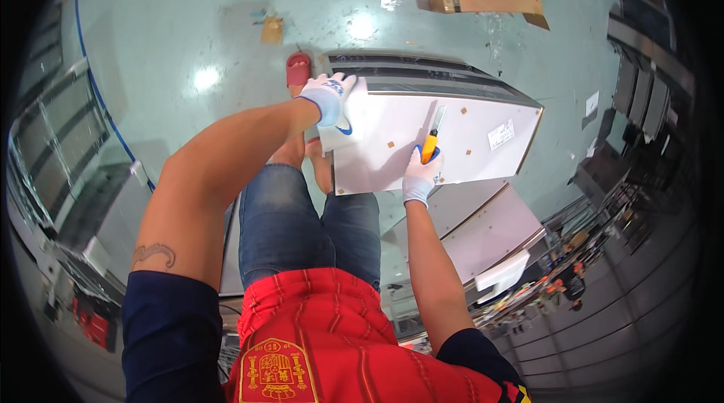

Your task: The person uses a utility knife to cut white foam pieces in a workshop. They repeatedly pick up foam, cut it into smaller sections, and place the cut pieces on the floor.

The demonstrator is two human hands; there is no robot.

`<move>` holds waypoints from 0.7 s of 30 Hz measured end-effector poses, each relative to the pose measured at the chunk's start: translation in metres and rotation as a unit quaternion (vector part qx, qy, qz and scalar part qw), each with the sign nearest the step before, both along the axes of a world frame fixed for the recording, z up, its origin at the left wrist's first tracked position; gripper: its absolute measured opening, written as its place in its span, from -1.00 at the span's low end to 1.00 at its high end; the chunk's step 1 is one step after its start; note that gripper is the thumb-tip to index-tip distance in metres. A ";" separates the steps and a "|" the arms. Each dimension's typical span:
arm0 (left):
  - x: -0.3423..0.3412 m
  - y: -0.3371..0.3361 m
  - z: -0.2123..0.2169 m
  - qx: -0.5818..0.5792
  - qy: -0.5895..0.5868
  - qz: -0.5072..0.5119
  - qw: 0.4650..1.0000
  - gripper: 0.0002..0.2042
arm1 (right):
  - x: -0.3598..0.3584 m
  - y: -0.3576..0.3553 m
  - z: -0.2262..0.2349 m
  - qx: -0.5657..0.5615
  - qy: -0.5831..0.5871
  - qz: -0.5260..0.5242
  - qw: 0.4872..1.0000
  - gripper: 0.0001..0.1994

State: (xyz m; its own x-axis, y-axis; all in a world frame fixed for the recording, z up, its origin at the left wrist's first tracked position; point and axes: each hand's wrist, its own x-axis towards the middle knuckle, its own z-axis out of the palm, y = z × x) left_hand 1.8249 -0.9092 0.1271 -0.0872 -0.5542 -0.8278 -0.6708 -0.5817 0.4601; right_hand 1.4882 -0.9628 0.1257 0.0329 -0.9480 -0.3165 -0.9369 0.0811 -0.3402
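A large flat white rectangular panel (445, 143) with a thin metal-coloured edge lies tilted in front of the person's knees, and small brown square pieces and one pale label sit on its face. A small utility knife with orange body and grey blade (432, 137) rests on this face, its blade pointing away from the person.

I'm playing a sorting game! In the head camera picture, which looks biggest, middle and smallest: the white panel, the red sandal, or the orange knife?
1. White panel, clearly the largest.
2. Orange knife, held in the right hand.
3. Red sandal.
Knife and sandal look close in size, and the sandal lies farther away on the floor, so that order is unsure.
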 end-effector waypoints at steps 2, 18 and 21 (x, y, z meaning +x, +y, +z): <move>-0.007 0.003 -0.011 0.017 -0.022 0.004 1.000 0.29 | 0.000 0.002 -0.007 0.013 -0.007 0.008 1.000 -0.53; 0.022 0.009 -0.135 -0.089 0.068 0.550 0.827 -0.47 | -0.122 0.153 0.126 0.052 -0.185 -0.231 0.954 -0.59; 0.000 0.011 -0.066 -0.204 -0.177 0.486 0.831 -0.15 | -0.192 0.180 0.130 0.010 -0.174 -0.319 0.932 -0.54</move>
State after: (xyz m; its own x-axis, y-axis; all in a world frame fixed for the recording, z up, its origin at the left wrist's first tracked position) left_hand 1.8252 -0.8982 0.0616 0.7754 -0.4611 -0.4314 -0.1110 -0.7721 0.6257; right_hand 1.2957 -0.7825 0.2559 -0.4307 -0.8038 -0.4102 -0.5301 0.5933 -0.6059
